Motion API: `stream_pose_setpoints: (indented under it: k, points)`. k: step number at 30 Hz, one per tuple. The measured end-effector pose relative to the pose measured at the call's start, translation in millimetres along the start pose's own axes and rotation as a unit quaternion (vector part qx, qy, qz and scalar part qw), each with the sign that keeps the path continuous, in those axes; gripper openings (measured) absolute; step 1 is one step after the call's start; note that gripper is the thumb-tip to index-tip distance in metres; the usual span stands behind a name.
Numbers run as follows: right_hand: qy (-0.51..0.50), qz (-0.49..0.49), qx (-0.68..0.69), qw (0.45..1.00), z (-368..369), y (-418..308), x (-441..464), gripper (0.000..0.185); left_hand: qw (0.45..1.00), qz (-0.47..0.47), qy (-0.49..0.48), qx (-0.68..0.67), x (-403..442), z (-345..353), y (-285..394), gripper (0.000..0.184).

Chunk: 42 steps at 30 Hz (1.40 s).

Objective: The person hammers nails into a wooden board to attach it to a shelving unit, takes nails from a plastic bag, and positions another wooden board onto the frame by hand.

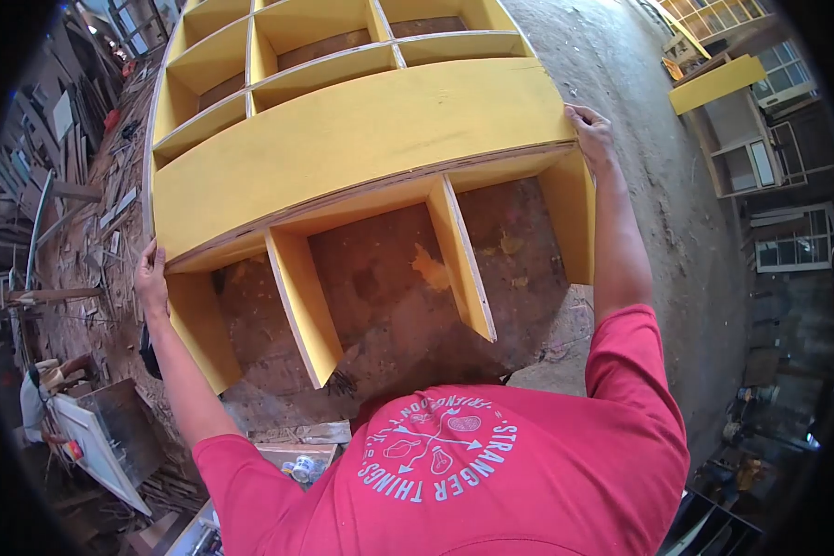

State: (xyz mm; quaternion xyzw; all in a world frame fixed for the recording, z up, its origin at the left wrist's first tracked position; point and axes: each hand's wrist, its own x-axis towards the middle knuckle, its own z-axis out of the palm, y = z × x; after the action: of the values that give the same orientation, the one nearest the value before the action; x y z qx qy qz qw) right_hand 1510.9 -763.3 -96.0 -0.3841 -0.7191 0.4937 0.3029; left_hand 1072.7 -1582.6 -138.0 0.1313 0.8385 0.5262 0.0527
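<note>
A wide yellow board (361, 139) lies across a yellow shelf unit (324, 60) with several open compartments. Its near edge shows raw wood. My left hand (151, 278) grips the board's left end, with fingertips at the near corner. At the opposite end, my right hand (591, 137) has its fingers closed on the right edge. Two upright yellow dividers, the left one (301, 306) and the right one (463, 264), stick out toward me below the board. Brown ground with yellow paint stains shows between them.
Wood scraps (111, 222) litter the ground at left. A person (35, 403) is beside a white-framed panel (107, 454) at lower left. Small containers (303, 468) sit by my body. Window frames (795, 239) and a cabinet (737, 139) stand at right.
</note>
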Motion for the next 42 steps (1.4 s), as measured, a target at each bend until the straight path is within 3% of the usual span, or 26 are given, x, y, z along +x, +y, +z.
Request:
stream_pose_setpoints:
  k: [5,8,10,12,13,18,22,26,31,37,42]
  points:
    - [0.001,0.016,0.023,1.000,-3,27,15,0.027,0.999,-0.018,0.044,0.010,0,2,-2,0.042]
    - [-0.007,-0.057,-0.111,0.992,-15,23,12,0.036,0.994,-0.067,0.055,-0.072,1,4,-4,0.036]
    - [-0.012,-0.018,-0.099,0.995,-16,18,7,0.038,0.991,-0.103,0.071,-0.053,3,4,-13,0.038]
    - [-0.064,-0.031,-0.007,0.997,-26,66,41,0.035,0.991,-0.010,0.115,0.071,-6,14,13,0.039]
    - [-0.037,-0.027,-0.059,0.997,-23,61,39,0.036,0.990,-0.027,0.125,0.066,-7,14,12,0.041]
    - [-0.033,-0.028,-0.017,0.999,-20,56,36,0.031,0.990,-0.029,0.127,-0.050,-2,20,9,0.033]
    - [-0.030,-0.028,0.001,0.999,-23,64,37,0.028,0.982,-0.049,0.167,0.076,-14,30,33,0.034]
    - [-0.026,-0.049,0.006,0.998,-22,69,40,0.026,0.980,-0.063,0.175,0.073,-17,33,38,0.035]
    - [-0.016,-0.043,-0.082,0.996,-18,44,20,0.026,0.969,0.016,0.171,0.178,-13,27,27,0.042]
    - [0.004,-0.066,-0.098,0.993,-14,38,11,0.029,0.968,0.062,0.164,0.179,-11,24,20,0.042]
    - [0.012,-0.037,-0.024,0.999,-10,37,7,0.028,0.980,0.045,0.125,0.145,-10,20,20,0.040]
